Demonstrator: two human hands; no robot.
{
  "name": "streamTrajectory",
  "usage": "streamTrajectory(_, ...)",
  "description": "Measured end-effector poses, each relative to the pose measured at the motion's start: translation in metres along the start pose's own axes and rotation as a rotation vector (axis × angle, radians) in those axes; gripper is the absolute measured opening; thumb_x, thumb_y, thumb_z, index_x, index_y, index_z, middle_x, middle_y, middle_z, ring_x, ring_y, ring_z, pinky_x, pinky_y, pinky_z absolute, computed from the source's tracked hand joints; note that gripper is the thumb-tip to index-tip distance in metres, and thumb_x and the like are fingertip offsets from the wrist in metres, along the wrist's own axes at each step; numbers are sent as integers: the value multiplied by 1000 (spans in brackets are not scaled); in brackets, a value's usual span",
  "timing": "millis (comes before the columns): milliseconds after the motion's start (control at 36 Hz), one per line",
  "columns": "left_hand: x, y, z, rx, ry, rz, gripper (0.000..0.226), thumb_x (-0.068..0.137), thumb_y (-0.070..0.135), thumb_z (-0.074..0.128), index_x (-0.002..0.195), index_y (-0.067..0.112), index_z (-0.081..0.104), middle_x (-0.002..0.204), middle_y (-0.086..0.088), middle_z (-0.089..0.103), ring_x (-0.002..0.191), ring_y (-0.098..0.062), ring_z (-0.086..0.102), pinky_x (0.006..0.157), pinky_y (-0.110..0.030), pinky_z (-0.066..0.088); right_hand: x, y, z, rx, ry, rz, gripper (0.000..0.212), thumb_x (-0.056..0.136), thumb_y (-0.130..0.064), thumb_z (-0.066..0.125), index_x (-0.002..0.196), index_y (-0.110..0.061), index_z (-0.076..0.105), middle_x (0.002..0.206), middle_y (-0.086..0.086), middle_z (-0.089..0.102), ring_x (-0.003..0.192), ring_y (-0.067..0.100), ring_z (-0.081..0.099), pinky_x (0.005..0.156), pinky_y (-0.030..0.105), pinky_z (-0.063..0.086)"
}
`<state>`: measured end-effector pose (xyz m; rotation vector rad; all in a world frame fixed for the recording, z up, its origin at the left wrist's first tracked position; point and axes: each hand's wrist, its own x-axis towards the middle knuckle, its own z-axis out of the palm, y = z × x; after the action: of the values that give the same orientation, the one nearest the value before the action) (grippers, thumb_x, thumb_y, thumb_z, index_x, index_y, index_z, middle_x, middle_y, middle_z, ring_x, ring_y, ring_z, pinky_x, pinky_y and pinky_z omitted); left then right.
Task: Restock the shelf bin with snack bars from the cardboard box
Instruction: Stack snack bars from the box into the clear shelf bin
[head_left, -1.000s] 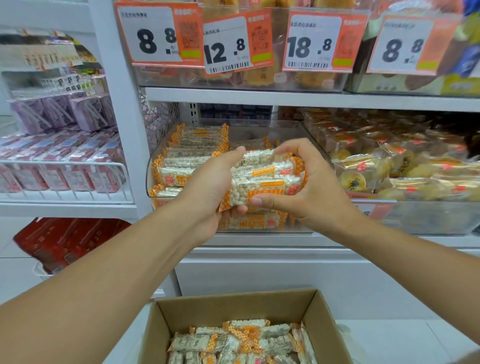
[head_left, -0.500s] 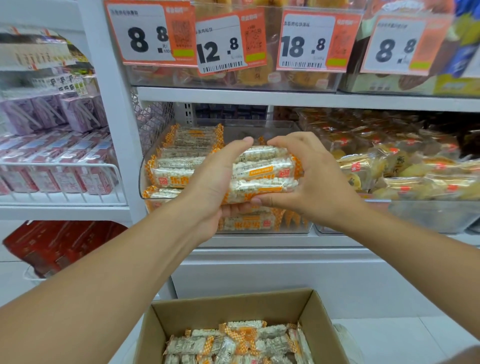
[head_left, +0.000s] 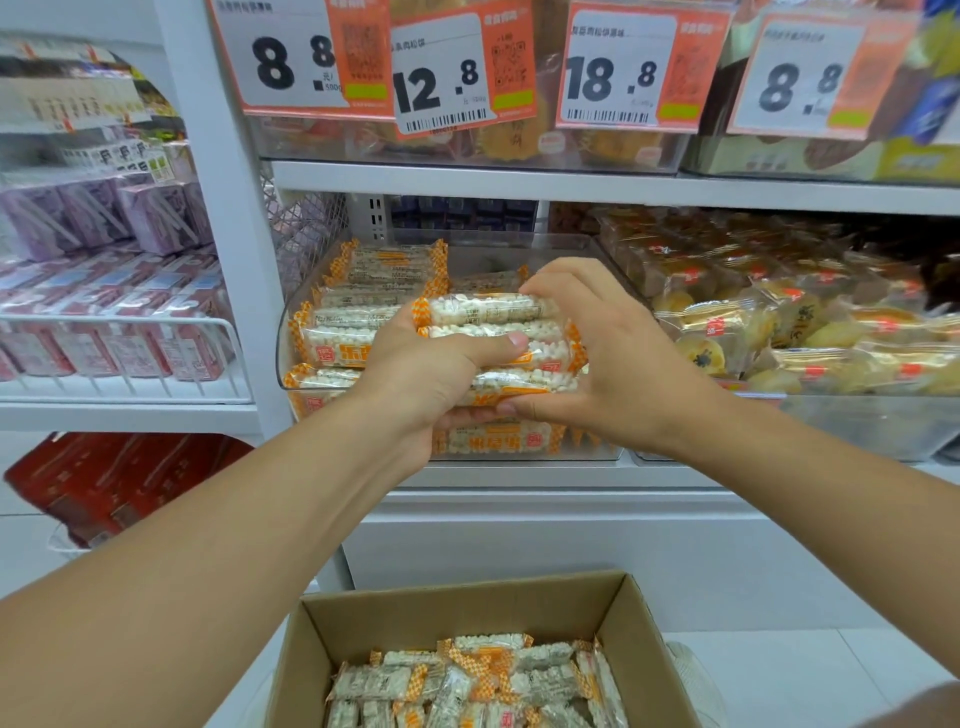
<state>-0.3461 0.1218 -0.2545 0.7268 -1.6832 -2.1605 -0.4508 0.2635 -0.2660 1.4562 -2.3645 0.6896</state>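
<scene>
Head view, downward (close to shelf (head_left: 571, 189))

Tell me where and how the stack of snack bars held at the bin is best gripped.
Grip the stack of snack bars at its two short crimped ends, coming in from left and right: the bars lie level and lengthwise across, as the left hand and right hand hold them now.

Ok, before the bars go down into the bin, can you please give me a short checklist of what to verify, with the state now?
1. Stack of snack bars gripped by both hands: ok, left hand below with the thumb on the front, right hand round the right end.
2. Free room in the clear shelf bin: ok, right rear part looks open.
3. Stack above the bin's front wall: cannot tell.
4. Bars in the stack aligned: ok, roughly parallel.
5. More bars in the cardboard box: ok.
</scene>
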Motion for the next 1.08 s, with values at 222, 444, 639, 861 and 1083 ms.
streamTrajectory(222, 0, 3, -2, 13, 43, 35, 114, 73, 35, 89, 159, 32, 14, 147, -2, 42, 91, -13, 55, 62, -39, 63, 3, 0, 0, -91, -65, -35, 92, 76, -66, 66, 154, -32, 32, 131, -6, 42, 108, 15, 52, 89, 34, 49)
streamTrajectory(444, 8, 7, -8, 81, -47, -3, 62, 97, 63, 47, 151, 32, 40, 157, 4, 35, 136, -31, 44, 64, -46, 63, 2, 7, 0, 57, -51, 14, 84, 74, -60, 77, 146, -29, 44, 136, -12, 49, 117, 1, 46, 96, 9, 32)
streamTrajectory(639, 23, 29, -38, 601, 150, 413, 36, 101, 56, 41, 104, 27, 62, 98, 0, 67, 91, -29, 69, 77, -51, 61, 12, 20, 2, 318, -24, 285, 81, 65, -61, 79, 134, -30, 50, 127, -9, 54, 101, 8, 59, 75, 17, 48)
streamTrajectory(861, 54, 22, -103, 1578, -118, 567, 84, 96, 57, 49, 162, 20, 11, 167, -5, 16, 154, -21, 16, 123, -37, 15, 83, 54, 14, 220, -15, 527, 94, 70, -61, 83, 143, -12, 48, 129, 0, 59, 109, 19, 57, 82, 28, 45)
streamTrajectory(1083, 71, 3, -104, 1813, 22, 644, 61, 105, 38, 32, 160, 21, 12, 163, -1, 24, 147, -27, 29, 117, -43, 29, 163, 78, 40, -153, -302, 450, 96, 77, -68, 72, 152, -18, 40, 147, 5, 52, 128, 25, 53, 105, 34, 46)
